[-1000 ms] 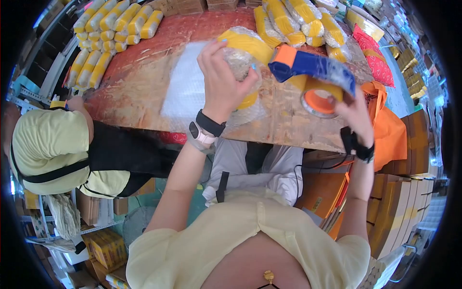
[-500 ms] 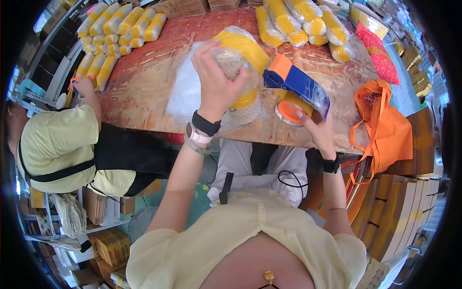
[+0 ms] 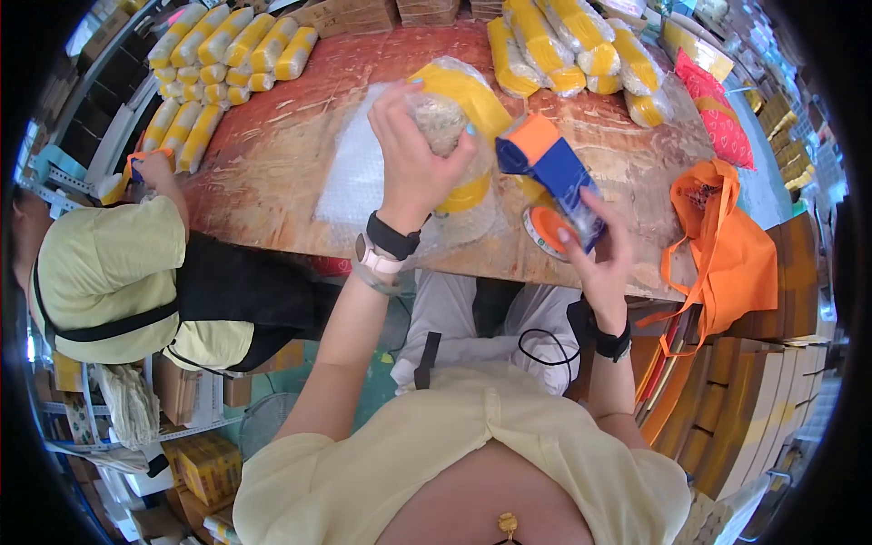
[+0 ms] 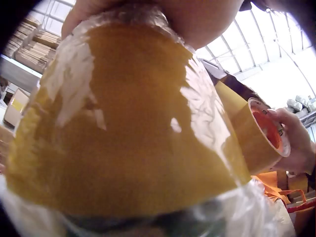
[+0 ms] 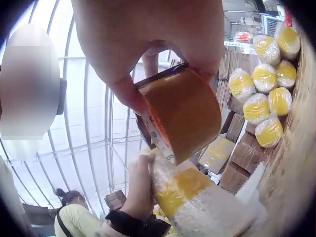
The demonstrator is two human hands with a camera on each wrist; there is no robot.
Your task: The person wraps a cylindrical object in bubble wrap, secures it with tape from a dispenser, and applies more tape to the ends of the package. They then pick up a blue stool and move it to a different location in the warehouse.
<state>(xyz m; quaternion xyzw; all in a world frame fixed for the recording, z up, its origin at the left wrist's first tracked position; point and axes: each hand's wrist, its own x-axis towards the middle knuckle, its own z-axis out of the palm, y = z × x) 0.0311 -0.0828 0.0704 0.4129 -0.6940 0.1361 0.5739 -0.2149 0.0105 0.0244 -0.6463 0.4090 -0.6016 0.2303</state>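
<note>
My left hand point(image 3: 413, 154) grips a bundle in clear bubble wrap point(image 3: 442, 123), banded with yellow tape, above the table. In the right wrist view the bundle point(image 5: 185, 197) stands tilted, the left hand's fingers at its end. My right hand point(image 3: 604, 259) holds a blue tape dispenser point(image 3: 561, 177) with an orange front, thumb by the orange core of its tape roll point(image 3: 548, 229). A strip of yellow tape point(image 3: 486, 109) runs from the bundle to the dispenser. The left wrist view shows the wide tape band point(image 4: 138, 123) close up, with the roll point(image 4: 264, 133) beside it.
A bubble wrap sheet point(image 3: 350, 177) lies on the worn wooden table point(image 3: 272, 182). Taped bundles are stacked at back left point(image 3: 227, 45) and back right point(image 3: 563, 45). An orange bag point(image 3: 731, 259) hangs at the right edge. Another person point(image 3: 104, 272) works at the left.
My right hand has brought the dispenser left and nearer my body, then tilted it more steeply. The left hand keeps its hold on the bundle. At left, the other person's hand reached forward.
</note>
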